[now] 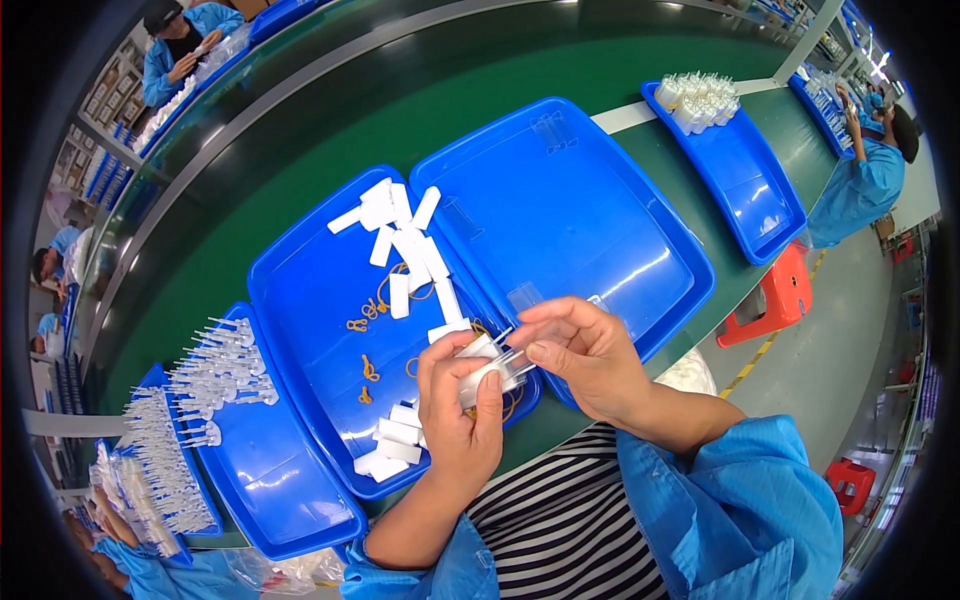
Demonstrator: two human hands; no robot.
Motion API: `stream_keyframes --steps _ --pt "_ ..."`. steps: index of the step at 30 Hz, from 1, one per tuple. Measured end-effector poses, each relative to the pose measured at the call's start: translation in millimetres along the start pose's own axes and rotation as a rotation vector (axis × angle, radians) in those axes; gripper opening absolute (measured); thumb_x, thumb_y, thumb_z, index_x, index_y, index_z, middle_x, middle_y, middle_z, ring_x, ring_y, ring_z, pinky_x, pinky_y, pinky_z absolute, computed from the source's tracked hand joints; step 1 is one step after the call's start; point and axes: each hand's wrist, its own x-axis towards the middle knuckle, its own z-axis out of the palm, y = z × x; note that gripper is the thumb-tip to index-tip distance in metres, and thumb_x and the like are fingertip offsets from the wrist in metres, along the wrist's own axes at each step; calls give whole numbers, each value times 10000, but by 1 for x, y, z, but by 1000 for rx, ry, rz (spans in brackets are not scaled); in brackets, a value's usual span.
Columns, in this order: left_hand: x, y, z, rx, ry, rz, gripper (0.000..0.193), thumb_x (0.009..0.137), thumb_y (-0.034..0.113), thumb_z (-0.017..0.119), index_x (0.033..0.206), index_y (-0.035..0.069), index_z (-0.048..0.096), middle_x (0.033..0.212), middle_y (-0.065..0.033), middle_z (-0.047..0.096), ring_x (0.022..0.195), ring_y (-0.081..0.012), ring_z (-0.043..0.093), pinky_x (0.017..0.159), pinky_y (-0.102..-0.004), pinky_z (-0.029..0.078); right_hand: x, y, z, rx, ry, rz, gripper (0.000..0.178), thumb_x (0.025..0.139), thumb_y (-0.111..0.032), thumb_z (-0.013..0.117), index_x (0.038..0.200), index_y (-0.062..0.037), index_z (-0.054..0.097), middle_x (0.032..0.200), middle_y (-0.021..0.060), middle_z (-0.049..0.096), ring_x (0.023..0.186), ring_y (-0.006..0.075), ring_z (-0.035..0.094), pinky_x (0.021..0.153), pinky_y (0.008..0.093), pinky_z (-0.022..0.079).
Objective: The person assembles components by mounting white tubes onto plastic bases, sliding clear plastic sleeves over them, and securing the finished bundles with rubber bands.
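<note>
My left hand (460,415) is closed around a small bundle of white and clear plastic parts (487,372), with thin clear prongs pointing right. My right hand (598,365) meets it there, thumb and fingers bent together at the prong tips; what they pinch is too small to make out. Both hands are over the near right corner of a blue tray (300,330). In that tray lie white rectangular blocks (408,245) and yellow-brown rubber bands (370,368). More blocks (398,440) lie beside my left wrist.
A larger blue tray (590,200) on the right holds a few clear pieces (555,130). Left stands a tray (290,500) with white pronged parts (225,365). Another tray (750,190) at far right carries clear-white parts (697,100). A red stool (775,295) and co-workers (865,190) are nearby.
</note>
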Motion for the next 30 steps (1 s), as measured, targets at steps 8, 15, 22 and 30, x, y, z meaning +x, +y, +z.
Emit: stream_keyframes --steps 8,15,22,30 --pt "-3 -2 3 -103 14 -39 101 898 109 492 928 13 485 1142 -161 487 1041 -245 486 904 -345 369 3 8 0 85 76 -60 175 827 44 578 973 -15 502 968 149 599 900 204 611 803 336 519" --pt "-1 -1 3 -39 33 27 116 892 109 500 928 -1 511 1100 -194 490 962 -296 520 827 -363 416 0 7 -4 -26 35 -130 189 815 40 603 968 -2 500 969 147 596 904 203 615 791 314 521" --pt "-3 -3 4 31 37 71 117 894 70 463 962 -23 479 1120 -225 465 997 -325 495 856 -377 398 0 -21 -3 -350 16 -32 223 795 20 641 982 13 520 987 161 617 924 190 615 823 287 498" --pt "-12 -11 14 -157 -10 199 649 915 451 388 1270 -69 235 1241 -275 346 1112 -353 406 945 -429 327 -3 -23 -9 -707 -138 -145 173 729 -32 720 880 -30 635 931 108 655 928 190 596 824 306 440"
